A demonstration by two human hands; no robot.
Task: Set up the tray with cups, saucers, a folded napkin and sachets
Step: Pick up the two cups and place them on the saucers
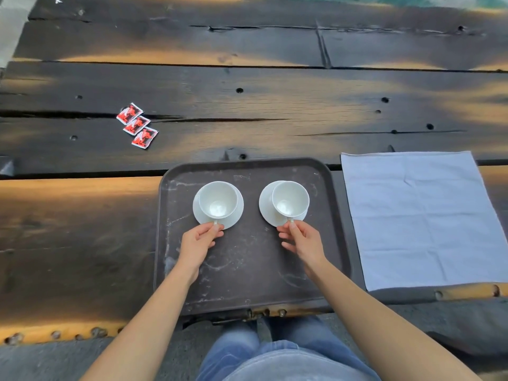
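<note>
A dark scuffed tray (pixel 247 276) lies at the table's near edge. Two white saucers sit side by side in its far half. The left cup (pixel 218 199) stands on the left saucer (pixel 233 220), and my left hand (pixel 199 239) pinches its handle. The right cup (pixel 290 198) is on the right saucer (pixel 266 204), tilted a little and off-centre to the right, with my right hand (pixel 301 239) pinching its handle. A pale napkin (pixel 423 218) lies spread flat right of the tray. Three red sachets (pixel 137 125) lie in a row on the table, far left of the tray.
The table (pixel 247 105) is made of dark, cracked wooden planks with holes and gaps. Its near edge (pixel 55 332) carries metal studs. My knees in blue jeans (pixel 275 353) are below the tray.
</note>
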